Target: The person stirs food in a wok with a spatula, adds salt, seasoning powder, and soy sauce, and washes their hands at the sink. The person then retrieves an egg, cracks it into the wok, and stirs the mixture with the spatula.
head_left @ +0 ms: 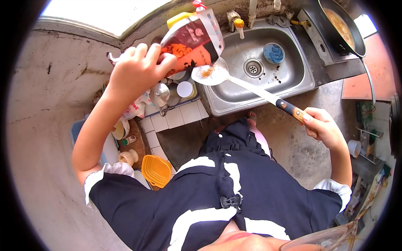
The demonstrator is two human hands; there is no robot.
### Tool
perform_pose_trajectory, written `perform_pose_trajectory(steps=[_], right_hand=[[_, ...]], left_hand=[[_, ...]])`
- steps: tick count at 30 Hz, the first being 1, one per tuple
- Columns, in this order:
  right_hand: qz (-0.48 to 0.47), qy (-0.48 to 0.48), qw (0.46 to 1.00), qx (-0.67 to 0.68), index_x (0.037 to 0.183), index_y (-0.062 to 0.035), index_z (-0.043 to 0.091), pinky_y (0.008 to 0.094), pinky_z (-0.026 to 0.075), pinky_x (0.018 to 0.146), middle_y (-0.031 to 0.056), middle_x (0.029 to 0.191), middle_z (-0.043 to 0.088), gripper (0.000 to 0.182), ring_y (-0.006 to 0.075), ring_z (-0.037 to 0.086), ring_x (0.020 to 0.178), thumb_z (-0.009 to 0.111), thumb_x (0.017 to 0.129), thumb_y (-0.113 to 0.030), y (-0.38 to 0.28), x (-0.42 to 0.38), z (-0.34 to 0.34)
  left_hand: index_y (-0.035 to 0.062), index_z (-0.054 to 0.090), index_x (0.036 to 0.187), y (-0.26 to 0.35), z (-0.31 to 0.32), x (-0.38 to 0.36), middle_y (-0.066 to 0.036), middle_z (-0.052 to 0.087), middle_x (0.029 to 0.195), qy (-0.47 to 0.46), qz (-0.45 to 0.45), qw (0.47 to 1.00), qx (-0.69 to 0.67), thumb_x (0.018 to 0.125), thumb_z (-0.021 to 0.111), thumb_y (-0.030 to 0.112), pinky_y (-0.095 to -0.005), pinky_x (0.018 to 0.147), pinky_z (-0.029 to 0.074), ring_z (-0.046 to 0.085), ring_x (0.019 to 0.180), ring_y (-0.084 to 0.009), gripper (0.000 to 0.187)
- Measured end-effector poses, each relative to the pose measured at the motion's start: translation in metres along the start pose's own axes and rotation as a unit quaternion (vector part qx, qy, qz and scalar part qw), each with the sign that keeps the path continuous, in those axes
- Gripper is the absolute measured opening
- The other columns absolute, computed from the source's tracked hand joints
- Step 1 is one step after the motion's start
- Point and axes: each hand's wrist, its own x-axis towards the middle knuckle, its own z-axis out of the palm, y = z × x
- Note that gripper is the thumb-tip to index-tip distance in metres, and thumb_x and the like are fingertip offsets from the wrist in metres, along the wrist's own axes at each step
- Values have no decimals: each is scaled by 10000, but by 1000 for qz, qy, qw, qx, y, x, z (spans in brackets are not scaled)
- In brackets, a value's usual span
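Note:
My left hand (140,65) is raised and closed around a black and red seasoning packet (194,52), which is tilted over the spatula. In my right hand (321,126) is the dark wooden handle end of a metal spatula (255,90). Its broad blade lies right below the packet's lower corner. A small heap of reddish-brown powder (207,72) rests on the blade. Both blade and shaft hang over the near left part of the steel sink (234,98).
In the sink sits a blue and white bowl (274,53) near the drain, with dark scraps around. A wok (356,39) with food stands at the upper right. Jars (184,89) crowd the tiled counter, and a yellow basket (156,170) is at lower left.

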Motion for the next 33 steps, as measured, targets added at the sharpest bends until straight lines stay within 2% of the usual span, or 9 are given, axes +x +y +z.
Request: perform_pose_trajectory(steps=[7,10,13,16,20,24,33], right_hand=[[-3,-2,1000,-1,835,-21,543,205,222,397,-51,570,381,266,26,316,449,549,902,-279,0,1,-1],[-18,-1,1000,-1,847,-27,531,205,192,371,-56,529,356,269,23,282,409,542,900,-290,1,3,0],[-21,-1,1000,-1,846,-26,530,206,188,370,-56,530,356,268,23,279,407,536,905,-288,2,3,-1],[-13,3,1000,-6,841,-23,535,205,197,381,-54,552,368,267,23,292,424,538,904,-282,-1,4,4],[0,-4,1000,-4,834,-19,548,200,225,403,-54,594,389,259,24,323,461,551,896,-271,-6,4,9],[-17,-3,1000,-11,834,-28,528,205,189,370,-53,540,363,275,20,284,414,532,909,-292,-2,6,10],[-18,-3,1000,-1,837,-33,531,206,178,370,-56,530,357,278,20,270,409,537,908,-302,3,6,10]], left_hand=[[156,458,761,8,10,-10,15,464,694,-3,-41,999,-28,734,634,146,-256,500,401,493,592,-122,178],[161,475,789,13,14,-18,9,492,743,-1,-85,994,-64,714,705,279,-258,514,410,508,628,-126,269],[159,457,764,12,10,-17,9,476,698,20,-79,995,-60,734,635,168,-258,498,405,499,589,-126,181],[157,461,784,17,14,-27,4,477,699,-8,-31,999,-21,731,635,173,-254,504,412,506,597,-131,182],[161,471,825,10,8,-26,0,482,706,-28,-27,999,-8,728,642,185,-252,509,418,517,607,-140,198],[163,470,818,9,7,-25,1,479,708,-1,-33,999,-20,723,648,185,-252,511,421,517,610,-139,202],[161,463,764,5,-1,-30,7,482,710,9,-64,998,-23,718,637,156,-251,513,418,510,605,-133,180]])
